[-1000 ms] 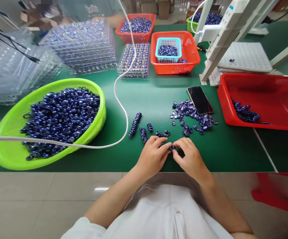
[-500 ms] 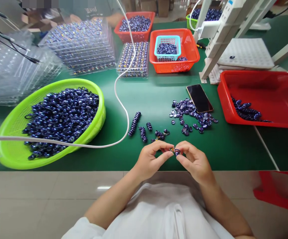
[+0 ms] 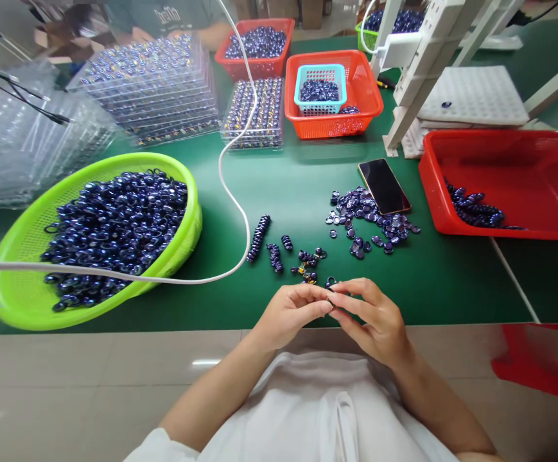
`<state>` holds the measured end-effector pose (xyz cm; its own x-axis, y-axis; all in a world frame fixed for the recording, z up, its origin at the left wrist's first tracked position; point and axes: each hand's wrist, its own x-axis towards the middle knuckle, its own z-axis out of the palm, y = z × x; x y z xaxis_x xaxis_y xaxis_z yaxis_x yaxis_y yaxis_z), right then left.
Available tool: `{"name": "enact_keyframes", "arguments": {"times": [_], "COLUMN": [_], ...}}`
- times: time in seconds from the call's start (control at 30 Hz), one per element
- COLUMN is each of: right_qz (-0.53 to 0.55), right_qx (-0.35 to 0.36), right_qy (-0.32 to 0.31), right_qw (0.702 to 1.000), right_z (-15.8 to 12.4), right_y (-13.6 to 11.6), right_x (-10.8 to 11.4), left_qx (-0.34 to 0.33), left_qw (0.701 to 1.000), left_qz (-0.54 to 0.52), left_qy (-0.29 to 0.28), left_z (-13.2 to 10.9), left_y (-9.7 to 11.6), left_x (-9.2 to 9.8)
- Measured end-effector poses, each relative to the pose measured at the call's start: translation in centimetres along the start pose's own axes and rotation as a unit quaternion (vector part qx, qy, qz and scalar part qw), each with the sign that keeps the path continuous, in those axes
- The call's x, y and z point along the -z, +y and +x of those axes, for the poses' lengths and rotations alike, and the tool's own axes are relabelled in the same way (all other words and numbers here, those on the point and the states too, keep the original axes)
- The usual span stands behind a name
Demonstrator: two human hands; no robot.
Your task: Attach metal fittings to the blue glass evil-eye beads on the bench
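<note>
My left hand point(image 3: 291, 312) and my right hand point(image 3: 372, 319) meet fingertip to fingertip just above the table's near edge, pinched together on a small dark part I can barely see between them. Just beyond the fingers lie a few loose dark blue glossy beads point(image 3: 309, 260) and short rows of them point(image 3: 258, 238). A looser scatter of the same beads point(image 3: 368, 218) lies further right, beside a dark phone point(image 3: 384, 186).
A lime basket point(image 3: 13, 289) heaped with blue beads sits left, a white cable point(image 3: 233, 199) curving over it. A red tray point(image 3: 510, 160) stands right. Clear stacked trays point(image 3: 153, 90), orange baskets point(image 3: 356, 122) and another person's arm lie at the back.
Both hands have lifted off the green mat and drawn back toward me, still pinched together; the bead seen between the fingertips half a second ago is now mostly hidden.
</note>
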<state>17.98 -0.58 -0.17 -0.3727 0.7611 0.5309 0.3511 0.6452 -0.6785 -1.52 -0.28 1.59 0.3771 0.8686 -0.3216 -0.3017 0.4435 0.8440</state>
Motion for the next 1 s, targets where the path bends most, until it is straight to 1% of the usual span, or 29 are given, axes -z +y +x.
{"name": "enact_keyframes", "arguments": {"times": [0.1,0.17,0.23,0.33,0.4,0.47,0.53,0.6,0.63,0.67,0.7,0.8,0.83,0.87,0.93,1.0], "right_qz": [0.007,0.008,0.006,0.0,-0.001,0.002,0.005,0.007,0.008,0.01,0.013,0.021,0.021,0.021,0.017,0.017], "right_qx": [-0.029,-0.055,-0.079,-0.094,-0.091,-0.081,-0.071,-0.068,-0.071,-0.076,-0.083,-0.107,-0.113,-0.118,-0.124,-0.124], "right_qy": [0.037,0.049,0.056,0.047,0.036,0.028,0.024,0.02,0.017,0.014,0.01,0.004,0.004,0.003,0.002,-0.001], "right_qw": [0.999,0.997,0.995,0.994,0.995,0.996,0.997,0.997,0.997,0.997,0.996,0.994,0.993,0.993,0.992,0.992], "right_z": [-0.3,-0.4,-0.3,-0.1,0.0,0.1,0.1,0.1,0.0,0.0,-0.1,-0.2,-0.3,-0.3,-0.2,-0.1], "right_y": [-0.1,-0.3,-0.6,-0.9,-1.0,-1.0,-1.0,-0.9,-0.9,-0.8,-0.7,-0.5,-0.5,-0.5,-0.5,-0.5], "right_x": [-0.4,-0.6,-0.7,-0.8,-0.8,-0.8,-0.7,-0.6,-0.5,-0.4,-0.3,0.0,0.0,0.0,-0.2,-0.4], "left_qx": [-0.008,-0.031,-0.087,-0.197,-0.25,-0.283,-0.301,-0.309,-0.314,-0.318,-0.323,-0.314,-0.301,-0.289,-0.273,-0.27], "left_qw": [0.999,0.996,0.985,0.948,0.925,0.913,0.906,0.894,0.882,0.865,0.842,0.747,0.721,0.701,0.681,0.677], "left_qz": [0.03,0.066,0.126,0.231,0.267,0.279,0.29,0.321,0.347,0.38,0.42,0.542,0.574,0.598,0.625,0.634], "left_qy": [0.037,0.058,0.078,0.101,0.099,0.087,0.066,0.053,0.059,0.077,0.107,0.221,0.246,0.261,0.268,0.261], "left_z": [-0.3,-0.4,-0.6,-0.6,-0.7,-0.8,-1.0,-1.3,-1.4,-1.5,-1.5,-1.0,-0.7,-0.5,0.1,0.5], "left_y": [-0.3,-0.7,-1.2,-1.9,-2.2,-2.3,-2.2,-1.8,-1.6,-1.3,-1.0,-0.3,-0.2,-0.2,-0.3,-0.5], "left_x": [-0.1,-0.3,-0.6,-0.9,-1.0,-1.0,-0.9,-0.3,0.2,0.9,1.7,4.4,5.2,5.8,6.7,6.9]}}
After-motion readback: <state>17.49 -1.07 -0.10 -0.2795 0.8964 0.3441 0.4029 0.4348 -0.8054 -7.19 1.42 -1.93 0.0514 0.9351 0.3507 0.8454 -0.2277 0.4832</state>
